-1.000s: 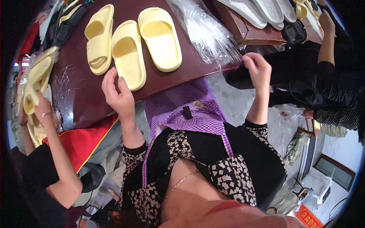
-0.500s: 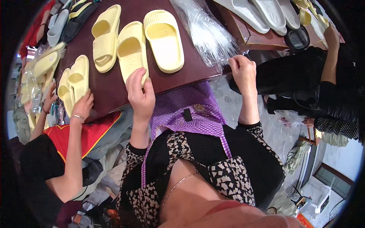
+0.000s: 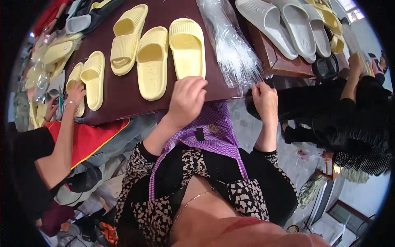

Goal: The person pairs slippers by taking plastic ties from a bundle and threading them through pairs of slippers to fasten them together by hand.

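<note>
Three pale yellow slippers lie side by side on the dark brown table (image 3: 123,103). My left hand (image 3: 187,101) is at the table's near edge, its fingers curled over the heel of the rightmost yellow slipper (image 3: 187,45). The middle slipper (image 3: 151,61) lies just to the left of it. My right hand (image 3: 265,96) pinches the near end of a stack of clear plastic bags (image 3: 232,49) that hangs over the table's right corner. A purple checked apron (image 3: 212,131) hangs below both hands.
A co-worker at the left rests a hand (image 3: 74,92) on another pair of yellow slippers (image 3: 92,78). Grey slippers (image 3: 284,24) lie on a second table at the upper right. A person in black (image 3: 349,111) stands to the right.
My left hand has moved right, from the middle slipper's heel to the rightmost one's. My right hand stays at the plastic bags. The co-worker has set a pair of slippers down on the table.
</note>
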A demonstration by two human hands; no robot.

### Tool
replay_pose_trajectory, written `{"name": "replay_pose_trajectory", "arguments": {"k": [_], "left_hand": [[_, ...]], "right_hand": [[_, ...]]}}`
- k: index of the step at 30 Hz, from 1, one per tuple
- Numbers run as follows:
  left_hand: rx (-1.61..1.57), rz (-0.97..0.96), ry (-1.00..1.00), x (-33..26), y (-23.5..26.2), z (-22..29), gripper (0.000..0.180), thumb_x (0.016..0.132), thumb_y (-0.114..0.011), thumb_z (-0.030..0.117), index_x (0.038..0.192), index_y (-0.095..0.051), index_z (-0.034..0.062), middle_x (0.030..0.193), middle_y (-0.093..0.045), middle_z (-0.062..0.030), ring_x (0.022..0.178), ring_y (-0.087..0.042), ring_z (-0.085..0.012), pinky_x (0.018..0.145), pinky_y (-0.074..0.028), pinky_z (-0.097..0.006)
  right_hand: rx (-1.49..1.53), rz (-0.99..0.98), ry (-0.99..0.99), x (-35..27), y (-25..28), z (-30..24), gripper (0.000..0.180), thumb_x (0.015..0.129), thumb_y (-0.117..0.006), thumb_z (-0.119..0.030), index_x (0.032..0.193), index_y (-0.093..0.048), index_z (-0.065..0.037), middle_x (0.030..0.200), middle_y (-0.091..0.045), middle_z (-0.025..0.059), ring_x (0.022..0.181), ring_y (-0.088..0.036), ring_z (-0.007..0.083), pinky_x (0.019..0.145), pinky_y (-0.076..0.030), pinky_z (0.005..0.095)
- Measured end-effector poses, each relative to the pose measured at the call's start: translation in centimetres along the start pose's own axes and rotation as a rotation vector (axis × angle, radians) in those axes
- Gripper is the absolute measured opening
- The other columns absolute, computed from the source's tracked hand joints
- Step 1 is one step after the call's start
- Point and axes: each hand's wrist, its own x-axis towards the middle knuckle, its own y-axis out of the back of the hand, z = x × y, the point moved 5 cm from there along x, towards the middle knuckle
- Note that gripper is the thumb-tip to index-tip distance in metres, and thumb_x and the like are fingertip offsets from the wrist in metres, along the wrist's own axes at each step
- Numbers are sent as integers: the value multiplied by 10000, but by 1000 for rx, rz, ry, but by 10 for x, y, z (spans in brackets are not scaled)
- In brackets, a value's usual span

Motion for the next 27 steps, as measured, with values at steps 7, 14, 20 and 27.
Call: {"name": "replay_pose_trajectory", "arguments": {"k": [7, 14, 20, 27], "left_hand": [[-66, -132, -340, 30, -45, 34, 266, 721, -655, 83, 968, -593, 4, 1022, -591, -127, 928, -559, -287, 816, -437, -379], [-287, -240, -471, 37, -86, 42, 224, 716, -674, 90, 924, -628, 20, 976, -622, -97, 831, -571, -246, 753, -456, -343], [-477, -219, -274, 40, -80, 28, 157, 747, -662, 68, 900, -643, 35, 749, -609, -86, 697, -560, -249, 648, -458, -344], [-478, -200, -84, 43, -68, 43, 91, 788, -622, 69, 873, -637, 40, 689, -584, -101, 655, -565, -280, 601, -451, -376]], "right_hand": [[338, -245, -35, -24, 40, -14, 128, 786, -594, -71, 724, -565, 37, 590, -550, 123, 509, -530, 190, 490, -405, 295], [933, -375, 227, -46, 83, -22, 177, 744, -593, -106, 627, -519, 4, 563, -492, 60, 483, -444, 142, 456, -336, 273], [1493, -195, 392, -41, 91, -14, 249, 750, -647, -193, 640, -526, -6, 582, -510, 70, 475, -446, 164, 444, -323, 280], [1509, 232, -128, -14, 35, -6, 152, 807, -607, -119, 887, -593, 11, 851, -569, 110, 620, -483, 123, 538, -378, 238]]}}
